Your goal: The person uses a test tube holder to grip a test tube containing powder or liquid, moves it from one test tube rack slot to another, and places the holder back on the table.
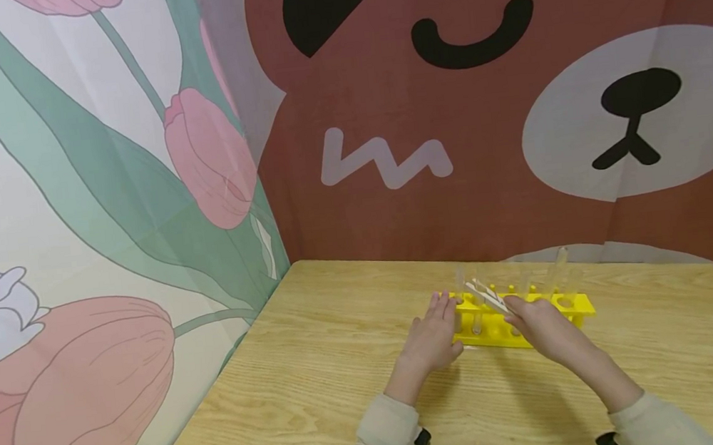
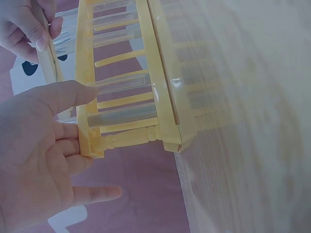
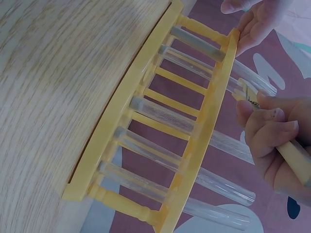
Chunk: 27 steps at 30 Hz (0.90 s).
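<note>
A yellow test tube rack (image 1: pixel 497 341) stands on the table, holding several clear glass test tubes (image 3: pixel 228 213). My left hand (image 1: pixel 431 341) grips its left end: the thumb (image 2: pixel 80 94) lies over the front edge of the top plate, the other fingers rest at the end of that plate, and the little finger (image 2: pixel 99 194) sticks out beside it. In my right hand (image 1: pixel 543 326) is a wooden test tube clamp (image 1: pixel 486 297), held above the rack. The clamp's tip, by its small metal spring, overlaps the upper end of a test tube (image 3: pixel 187 60) near the rack's left side.
The wooden table (image 1: pixel 293 372) extends to both sides and in front of the rack. Behind it hangs a curtain (image 1: pixel 383 227) with a brown bear print. Another curtain (image 1: pixel 105 225), with tulips, borders the table's left edge.
</note>
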{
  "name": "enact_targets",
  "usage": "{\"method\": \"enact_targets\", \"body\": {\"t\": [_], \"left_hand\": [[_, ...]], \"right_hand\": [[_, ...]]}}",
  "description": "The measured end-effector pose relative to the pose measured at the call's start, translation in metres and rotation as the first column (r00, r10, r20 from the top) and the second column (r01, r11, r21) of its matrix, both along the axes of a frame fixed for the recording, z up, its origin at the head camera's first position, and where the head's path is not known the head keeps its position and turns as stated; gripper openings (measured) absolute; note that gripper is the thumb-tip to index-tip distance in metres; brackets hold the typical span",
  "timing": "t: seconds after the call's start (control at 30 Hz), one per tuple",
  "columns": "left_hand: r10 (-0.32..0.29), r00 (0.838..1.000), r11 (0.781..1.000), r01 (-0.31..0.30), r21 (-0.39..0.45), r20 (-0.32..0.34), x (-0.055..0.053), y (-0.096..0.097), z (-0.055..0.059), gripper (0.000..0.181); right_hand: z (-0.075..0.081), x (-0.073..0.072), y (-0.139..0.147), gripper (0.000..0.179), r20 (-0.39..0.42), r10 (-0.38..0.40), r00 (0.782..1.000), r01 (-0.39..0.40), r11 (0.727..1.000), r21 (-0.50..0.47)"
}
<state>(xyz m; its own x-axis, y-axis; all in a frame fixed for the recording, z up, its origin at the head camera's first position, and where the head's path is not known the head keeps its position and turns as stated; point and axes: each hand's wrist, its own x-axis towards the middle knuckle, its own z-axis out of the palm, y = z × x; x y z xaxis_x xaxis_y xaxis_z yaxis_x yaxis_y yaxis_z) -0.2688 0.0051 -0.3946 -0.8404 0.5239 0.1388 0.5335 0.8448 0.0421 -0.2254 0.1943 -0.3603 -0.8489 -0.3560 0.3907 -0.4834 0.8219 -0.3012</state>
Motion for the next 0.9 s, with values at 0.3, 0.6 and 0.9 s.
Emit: {"method": "enact_targets", "body": {"t": [0.3,0.6,0.9], "left_hand": [[-0.007,1.000,1.000,0.007,0.001,-0.004,0.0004,0.0000,0.0010,0.071],[-0.003,1.000,1.000,0.003,0.002,-0.002,0.0001,0.0003,0.0010,0.071],[-0.001,1.000,1.000,0.001,0.013,0.006,0.0007,0.0010,0.0019,0.071]], "right_hand": [[0.0006,-0.0003,0.0004,0.014,-0.003,0.004,1.000,-0.004,1.000,-0.004],[0.0022,0.0004,-0.0001,0.015,-0.018,0.005,1.000,-0.005,1.000,-0.018],[0.0020,0.0025,0.0003,0.021,-0.068,0.022,0.997,-0.023,1.000,-0.016]]}}
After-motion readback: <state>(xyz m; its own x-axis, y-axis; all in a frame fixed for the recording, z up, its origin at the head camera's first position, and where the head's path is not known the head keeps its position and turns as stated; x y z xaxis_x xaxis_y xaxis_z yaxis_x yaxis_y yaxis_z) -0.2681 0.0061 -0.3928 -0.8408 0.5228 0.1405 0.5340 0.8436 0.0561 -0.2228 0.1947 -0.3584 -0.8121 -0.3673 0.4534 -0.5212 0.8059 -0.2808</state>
